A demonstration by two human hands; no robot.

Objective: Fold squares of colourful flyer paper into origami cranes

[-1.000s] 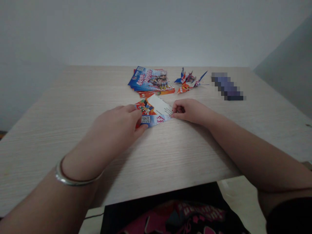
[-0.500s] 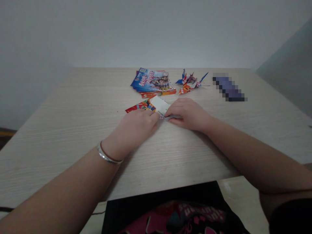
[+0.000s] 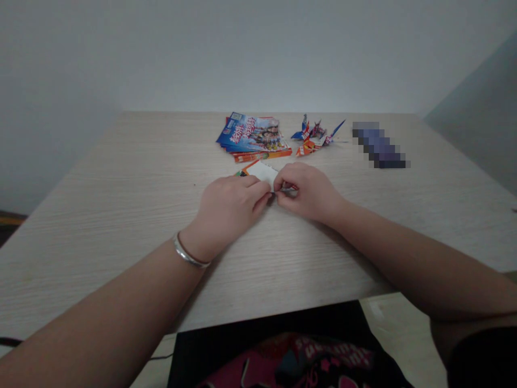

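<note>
A colourful printed paper sheet point(image 3: 262, 171), white on its back, lies on the wooden table point(image 3: 121, 205) between my hands, mostly covered by them. My left hand point(image 3: 232, 207), with a silver bangle on the wrist, has its fingers curled and pinches the near edge of the sheet. My right hand point(image 3: 307, 189) is closed in a pinch on the same edge, right beside the left fingertips. Both hands rest on the table top.
A stack of colourful leaflets point(image 3: 252, 137) lies further back on the table. To its right sit folded paper cranes point(image 3: 313, 137) and a blurred dark object point(image 3: 379, 144). A plain wall stands behind the table. Dark clothing shows below the near edge.
My hands have come together over the sheet. The left hand moved right and forward, and the sheet is now folded smaller and largely hidden under the fingers.
</note>
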